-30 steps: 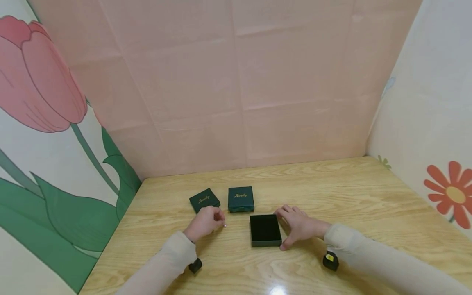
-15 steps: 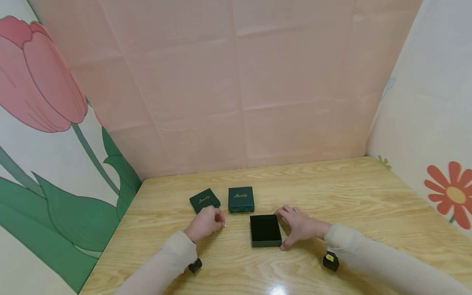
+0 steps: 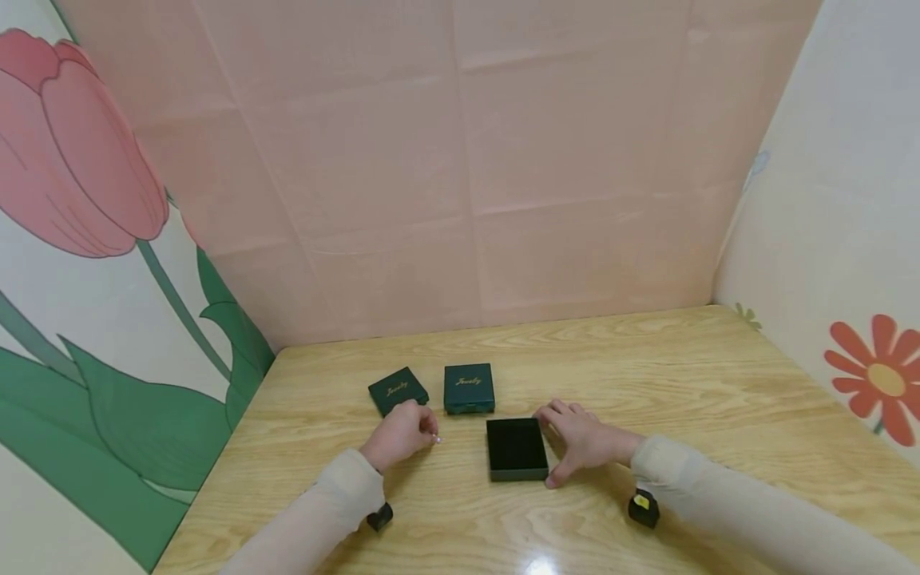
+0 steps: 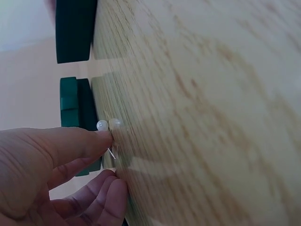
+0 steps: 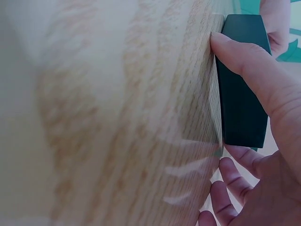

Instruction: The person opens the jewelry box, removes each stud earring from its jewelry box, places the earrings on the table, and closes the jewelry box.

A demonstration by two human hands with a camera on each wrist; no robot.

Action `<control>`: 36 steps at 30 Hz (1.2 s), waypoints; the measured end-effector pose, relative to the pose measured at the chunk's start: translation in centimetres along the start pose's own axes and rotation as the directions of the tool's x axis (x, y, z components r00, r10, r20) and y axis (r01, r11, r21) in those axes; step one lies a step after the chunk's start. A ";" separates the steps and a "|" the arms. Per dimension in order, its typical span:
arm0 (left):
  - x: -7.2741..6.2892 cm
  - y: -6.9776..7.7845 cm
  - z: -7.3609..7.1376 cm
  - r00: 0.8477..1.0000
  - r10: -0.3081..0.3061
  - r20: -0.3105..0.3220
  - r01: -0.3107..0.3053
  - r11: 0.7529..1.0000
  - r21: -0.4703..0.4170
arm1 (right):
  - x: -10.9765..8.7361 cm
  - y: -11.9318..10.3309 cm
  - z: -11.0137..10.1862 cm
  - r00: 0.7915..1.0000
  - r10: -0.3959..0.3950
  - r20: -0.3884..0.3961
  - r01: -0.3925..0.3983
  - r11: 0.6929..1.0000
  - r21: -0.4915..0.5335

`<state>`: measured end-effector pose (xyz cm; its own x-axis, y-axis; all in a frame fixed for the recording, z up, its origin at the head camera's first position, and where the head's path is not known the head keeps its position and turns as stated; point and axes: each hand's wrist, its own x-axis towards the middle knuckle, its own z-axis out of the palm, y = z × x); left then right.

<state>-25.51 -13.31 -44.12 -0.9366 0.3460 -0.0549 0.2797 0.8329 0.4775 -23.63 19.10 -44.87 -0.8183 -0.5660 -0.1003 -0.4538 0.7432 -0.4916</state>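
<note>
My left hand (image 3: pixel 402 433) pinches a small pearl stud earring (image 4: pixel 102 125) between thumb and fingertips, close over the tabletop. Its white bead shows at the fingertip and a thin metal pin (image 4: pixel 112 153) points out below. To the right, an open dark green jewelry box base (image 3: pixel 519 475) with a black inside sits on the table. My right hand (image 3: pixel 584 439) grips it along its right side, the thumb (image 5: pixel 230 49) at the near corner and the index finger at the far corner. The other right fingers rest curved beside it, near the wood.
A dark green lid (image 3: pixel 398 389) with gold lettering lies tilted behind my left hand, which partly covers it. Beside it stands a closed green jewelry box (image 3: pixel 469 387). The wood-grain table (image 3: pixel 611 367) ends at a pink cloth backdrop (image 3: pixel 460 200).
</note>
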 end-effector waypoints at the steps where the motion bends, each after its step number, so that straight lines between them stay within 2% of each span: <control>1: 0.0 0.0 0.0 1.000 -0.004 0.003 0.004 1.000 -0.001 | 0.0 0.0 0.0 1.000 -0.002 0.000 0.002 1.000 0.001; 13: 0.1 0.1 -0.1 1.000 -0.008 0.016 0.008 1.000 0.008 | -0.1 -0.4 -0.2 1.000 -0.006 0.006 0.006 1.000 -0.009; 20: 0.1 0.4 -0.2 1.000 0.021 0.015 -0.022 0.999 0.031 | -0.1 -0.4 -0.2 1.000 -0.004 0.006 0.004 1.000 -0.007; 24: 0.3 0.5 -0.6 0.998 0.040 0.039 -0.041 0.998 0.049 | -0.1 -0.3 -0.2 1.000 -0.001 0.003 0.001 1.000 -0.008; 28: 0.5 0.9 -1.7 0.996 0.035 0.087 -0.042 0.996 0.077 | 0.0 -0.2 -0.2 1.000 0.001 0.005 -0.001 1.000 -0.006; 31: 0.8 1.3 -3.1 0.993 0.022 0.116 -0.034 0.995 0.098 | -0.1 -0.2 -0.2 1.000 0.001 0.007 -0.001 1.000 -0.003; 36: 1.8 1.7 -5.9 0.993 0.001 0.119 -0.013 0.995 0.100 | -0.1 -0.3 -0.1 1.000 0.000 0.006 0.000 1.000 0.003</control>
<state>-27.96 -13.87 -38.24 -0.9047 0.3956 -0.1581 0.3116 0.8675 0.3878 -23.46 19.02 -44.63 -0.8162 -0.5679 -0.1059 -0.4525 0.7425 -0.4939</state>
